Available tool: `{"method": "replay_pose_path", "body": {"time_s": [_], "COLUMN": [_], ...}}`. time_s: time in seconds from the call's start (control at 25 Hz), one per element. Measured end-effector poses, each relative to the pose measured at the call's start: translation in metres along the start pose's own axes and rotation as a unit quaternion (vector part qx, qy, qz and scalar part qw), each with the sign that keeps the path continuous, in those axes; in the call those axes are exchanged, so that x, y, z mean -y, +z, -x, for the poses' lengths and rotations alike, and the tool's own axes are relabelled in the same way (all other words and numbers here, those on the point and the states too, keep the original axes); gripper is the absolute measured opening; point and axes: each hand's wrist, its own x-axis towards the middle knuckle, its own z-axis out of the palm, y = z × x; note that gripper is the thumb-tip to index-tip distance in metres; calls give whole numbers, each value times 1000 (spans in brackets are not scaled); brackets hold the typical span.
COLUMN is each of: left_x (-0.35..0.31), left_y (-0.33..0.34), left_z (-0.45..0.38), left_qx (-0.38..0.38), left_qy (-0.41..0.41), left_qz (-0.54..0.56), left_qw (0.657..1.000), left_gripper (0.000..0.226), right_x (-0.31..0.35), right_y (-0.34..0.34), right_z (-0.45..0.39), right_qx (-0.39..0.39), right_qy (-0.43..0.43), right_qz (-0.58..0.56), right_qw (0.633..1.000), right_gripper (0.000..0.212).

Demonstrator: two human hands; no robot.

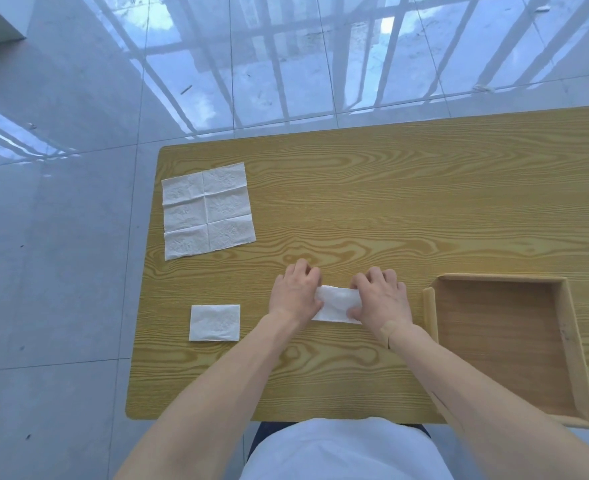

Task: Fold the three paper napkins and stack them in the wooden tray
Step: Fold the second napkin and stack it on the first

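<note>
Both my hands rest on a partly folded white napkin near the middle of the table. My left hand presses its left end and my right hand pinches its right end, fingers curled over the paper. A finished folded napkin lies flat to the left of my hands. An unfolded napkin, creased into several squares, lies spread at the table's far left. The wooden tray stands to the right of my hands, with nothing inside it.
The wooden table has its left edge just beyond the unfolded napkin and its near edge at my body. Glossy tiled floor surrounds it.
</note>
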Motion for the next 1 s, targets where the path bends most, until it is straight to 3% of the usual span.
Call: {"method": "replay_pose_path", "body": {"time_s": [0.16, 0.36, 0.6, 0.84, 1.0], "left_x": [-3, 5, 8, 9, 13], "left_y": [-4, 1, 8, 24, 26], "left_z": [4, 34, 69, 79, 85], "left_qx": [-5, -45, -74, -22, -25], "left_qy": [28, 24, -16, -95, -130], "left_qz": [25, 144, 305, 331, 363], "left_qw": [999, 988, 949, 939, 922], "left_gripper": [22, 19, 21, 28, 21], "right_x": [3, -7, -5, -9, -5], "right_y": [-6, -5, 3, 17, 20], "right_z": [1, 27, 70, 79, 83], "right_qx": [30, 16, -109, -81, -82], "right_qy": [-8, -30, -77, -48, -40], "right_qz": [-57, -118, -192, -210, -223], "right_qw": [998, 992, 972, 973, 971], "right_gripper": [34, 24, 18, 14, 8]}}
